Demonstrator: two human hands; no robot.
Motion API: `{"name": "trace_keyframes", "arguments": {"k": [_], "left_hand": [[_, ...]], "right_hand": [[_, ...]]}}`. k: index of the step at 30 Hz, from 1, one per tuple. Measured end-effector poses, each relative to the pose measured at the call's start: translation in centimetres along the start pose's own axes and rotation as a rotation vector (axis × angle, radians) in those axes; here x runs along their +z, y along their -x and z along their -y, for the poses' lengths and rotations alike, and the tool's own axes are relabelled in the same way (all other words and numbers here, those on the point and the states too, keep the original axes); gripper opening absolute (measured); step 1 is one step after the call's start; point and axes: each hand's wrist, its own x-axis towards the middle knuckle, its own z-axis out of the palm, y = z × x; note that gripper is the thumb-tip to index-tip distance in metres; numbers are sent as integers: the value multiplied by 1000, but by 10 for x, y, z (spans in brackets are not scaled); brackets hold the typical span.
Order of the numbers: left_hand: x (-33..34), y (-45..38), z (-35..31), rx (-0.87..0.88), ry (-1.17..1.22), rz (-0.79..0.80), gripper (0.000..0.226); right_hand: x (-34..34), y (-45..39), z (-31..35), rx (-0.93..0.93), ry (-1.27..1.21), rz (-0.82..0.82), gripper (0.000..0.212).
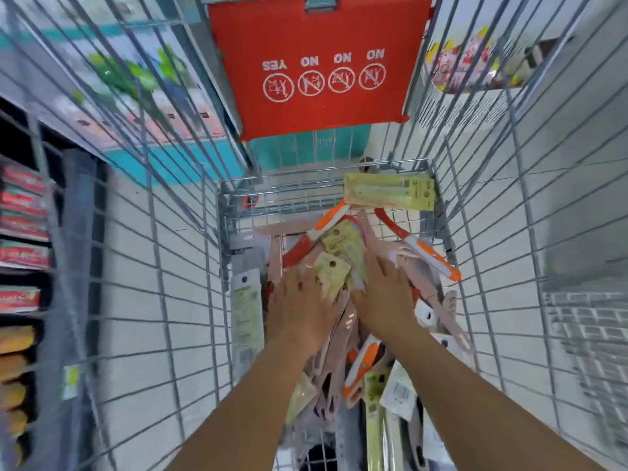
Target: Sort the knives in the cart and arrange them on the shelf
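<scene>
I look down into a wire shopping cart (190,232) whose bottom is heaped with packaged knives. Both my hands reach into the heap. My left hand (300,311) lies flat, fingers spread, on pale pink knives (334,338) beside a yellow-green card tag (331,271). My right hand (384,300) presses on the pile just right of it, fingers over pink packages; whether it grips one is not visible. Orange-and-white handled knives (362,367) lie in the pile, another (436,258) at the right. A yellow-green carded knife (389,192) leans at the far end.
The cart's red child-seat flap (316,62) with YES/NO symbols hangs at the far end. Shelves with red and orange packages (23,239) stand to the left outside the cart. A long carded package (244,311) stands against the cart's left wall. White tiled floor shows through the wires.
</scene>
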Motion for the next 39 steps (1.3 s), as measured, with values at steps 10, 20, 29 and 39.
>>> {"name": "trace_keyframes", "arguments": {"k": [10, 20, 29, 39], "left_hand": [[5, 33, 1, -51, -93, 40, 53], [-17, 52, -9, -92, 54, -91, 33], [-44, 24, -57, -142, 598, -50, 49], [-71, -28, -67, 17, 418, -87, 48]], "right_hand": [[4, 34, 12, 73, -93, 45, 60], [-6, 53, 6, 130, -185, 54, 55], [-37, 34, 12, 142, -654, -64, 26], [-82, -14, -7, 77, -271, -259, 60]]}}
